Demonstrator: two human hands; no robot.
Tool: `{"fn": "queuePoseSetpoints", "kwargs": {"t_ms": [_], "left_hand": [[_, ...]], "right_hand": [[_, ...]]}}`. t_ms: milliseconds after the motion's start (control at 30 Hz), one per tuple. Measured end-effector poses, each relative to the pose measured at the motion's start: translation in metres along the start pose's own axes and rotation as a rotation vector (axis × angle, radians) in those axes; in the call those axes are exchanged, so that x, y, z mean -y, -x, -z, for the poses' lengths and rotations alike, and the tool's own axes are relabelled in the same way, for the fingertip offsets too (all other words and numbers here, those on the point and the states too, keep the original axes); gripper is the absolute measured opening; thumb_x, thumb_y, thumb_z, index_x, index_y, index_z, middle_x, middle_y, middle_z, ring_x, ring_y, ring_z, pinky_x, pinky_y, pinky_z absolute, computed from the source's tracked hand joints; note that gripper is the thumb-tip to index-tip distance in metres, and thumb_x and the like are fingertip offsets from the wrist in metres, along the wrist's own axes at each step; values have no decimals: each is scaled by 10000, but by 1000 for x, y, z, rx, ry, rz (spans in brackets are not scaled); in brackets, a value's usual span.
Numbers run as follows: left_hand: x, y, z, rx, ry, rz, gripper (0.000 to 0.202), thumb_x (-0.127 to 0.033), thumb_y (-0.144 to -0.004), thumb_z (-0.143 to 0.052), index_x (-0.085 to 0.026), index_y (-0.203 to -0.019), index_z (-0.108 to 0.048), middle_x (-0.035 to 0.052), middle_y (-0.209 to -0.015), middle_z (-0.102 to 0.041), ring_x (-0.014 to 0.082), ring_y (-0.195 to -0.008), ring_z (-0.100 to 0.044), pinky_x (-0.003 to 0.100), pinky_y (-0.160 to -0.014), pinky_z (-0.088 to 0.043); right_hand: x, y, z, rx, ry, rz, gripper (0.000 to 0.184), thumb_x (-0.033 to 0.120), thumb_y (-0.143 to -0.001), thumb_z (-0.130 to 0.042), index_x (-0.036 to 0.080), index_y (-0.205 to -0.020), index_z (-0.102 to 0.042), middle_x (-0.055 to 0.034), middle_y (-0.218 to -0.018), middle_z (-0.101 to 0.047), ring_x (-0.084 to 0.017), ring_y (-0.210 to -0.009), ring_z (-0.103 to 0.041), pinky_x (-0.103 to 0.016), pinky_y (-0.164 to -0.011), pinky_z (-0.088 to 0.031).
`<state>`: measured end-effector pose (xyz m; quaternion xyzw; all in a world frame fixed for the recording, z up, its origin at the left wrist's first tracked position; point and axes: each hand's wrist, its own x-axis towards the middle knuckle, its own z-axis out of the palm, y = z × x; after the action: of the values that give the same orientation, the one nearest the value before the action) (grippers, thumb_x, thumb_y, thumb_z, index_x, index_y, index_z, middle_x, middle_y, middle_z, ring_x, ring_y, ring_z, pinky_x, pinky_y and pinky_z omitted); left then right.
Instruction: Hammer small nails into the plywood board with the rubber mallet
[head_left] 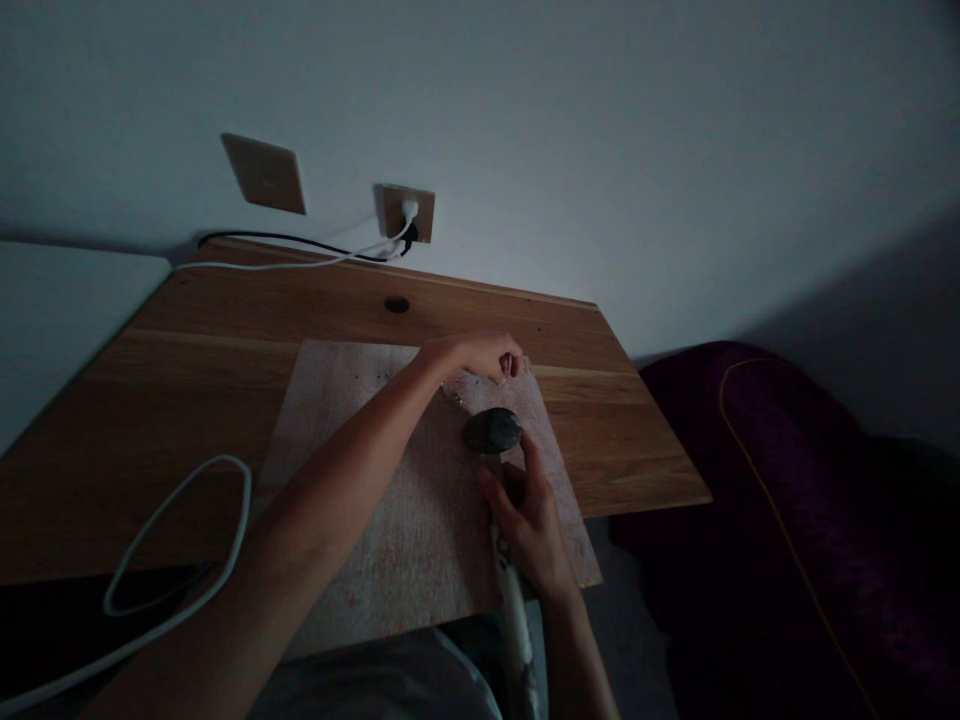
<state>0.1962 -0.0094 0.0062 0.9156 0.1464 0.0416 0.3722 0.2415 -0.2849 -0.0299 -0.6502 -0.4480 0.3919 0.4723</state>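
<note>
My left hand [484, 355] reaches across a pale mat [360, 480] on the wooden desk [187, 400]. Its fingers are pinched together at the mat's far right edge on something too small to make out. Just nearer lies a dark rounded head, like a stone or a mallet head [492, 430], resting on the mat. My right hand [529, 520] is wrapped round the pale handle [516, 620] right behind that head, with the forefinger stretched along its side. The handle runs down toward my body. A few small glinting bits [452, 393] lie between the left hand and the head.
The room is dim. A white cable [180, 540] loops over the desk's near left. Black and white cords run to a wall socket [407, 212] behind the desk. A cable hole [397, 304] sits at the back. A dark purple seat [765, 500] stands on the right.
</note>
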Motion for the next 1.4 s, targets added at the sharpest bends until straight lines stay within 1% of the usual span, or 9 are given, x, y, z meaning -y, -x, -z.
{"fn": "queuePoseSetpoints", "kwargs": {"t_ms": [100, 200, 367, 567, 767, 900, 1100, 1233, 1400], "left_hand": [[-2, 2, 0, 9, 4, 10, 278, -21, -773, -726, -144, -1009, -809, 56, -955, -827, 157, -851, -734, 241, -785, -525], [-2, 3, 0, 6, -14, 9, 277, -37, -772, -724, -153, -1008, -811, 44, -951, -823, 151, -831, -724, 240, -780, -517], [-1, 2, -1, -14, -45, -44, 279, -44, -766, -734, -168, -1004, -807, 23, -954, -823, 135, -832, -716, 221, -769, -516], [0, 1, 0, 34, 63, -20, 364, -6, -790, -685, -125, -1115, -797, 87, -1013, -836, 168, -877, -760, 260, -785, -543], [5, 0, 0, -3, 16, -48, 337, -24, -792, -731, -151, -1098, -795, 47, -941, -832, 140, -782, -739, 232, -729, -509], [2, 1, 0, -23, -38, -31, 339, -40, -781, -757, -152, -1098, -800, 37, -918, -827, 140, -771, -728, 227, -725, -492], [-2, 2, -2, -40, -72, 5, 304, -111, -792, -790, -166, -1091, -816, 45, -977, -831, 155, -827, -728, 231, -747, -491], [-3, 3, -2, -46, -70, 6, 310, -82, -792, -775, -161, -1090, -810, 39, -954, -827, 143, -797, -717, 221, -707, -476], [-7, 7, 1, -45, -69, 48, 342, -60, -786, -787, -129, -1120, -805, 65, -975, -828, 144, -797, -720, 231, -719, -468]], "right_hand": [[2, 0, -1, -7, 1, 0, 783, 471, -1028, -654, 238, -1671, -272, 64, -704, -561, -169, -532, -549, -275, -461, -455], [5, 0, -2, -19, 18, -4, 761, 477, -1022, -657, 227, -1654, -315, 64, -678, -564, -175, -523, -555, -279, -458, -457], [7, 0, -2, -18, 7, -5, 753, 470, -1022, -664, 223, -1646, -323, 56, -684, -596, -179, -515, -593, -274, -448, -473], [6, -1, -1, -29, 40, -2, 742, 456, -1017, -664, 222, -1640, -337, 72, -676, -570, -166, -533, -561, -263, -466, -457], [8, -1, -2, -28, 28, -2, 743, 477, -1006, -661, 216, -1630, -354, 68, -675, -562, -164, -517, -541, -266, -448, -449], [9, 0, -2, -35, 37, -5, 739, 492, -1005, -664, 233, -1625, -358, 77, -684, -548, -156, -513, -531, -259, -451, -438], [11, 0, -2, -24, 34, 13, 743, 467, -1014, -656, 230, -1642, -339, 77, -673, -572, -163, -525, -562, -257, -459, -451], [10, 0, -2, -24, 32, 13, 741, 456, -1012, -657, 228, -1639, -336, 84, -667, -558, -161, -527, -545, -259, -466, -452], [8, 0, -2, -27, 38, 19, 714, 457, -1018, -653, 223, -1625, -358, 76, -672, -573, -161, -535, -554, -258, -473, -453]]}}
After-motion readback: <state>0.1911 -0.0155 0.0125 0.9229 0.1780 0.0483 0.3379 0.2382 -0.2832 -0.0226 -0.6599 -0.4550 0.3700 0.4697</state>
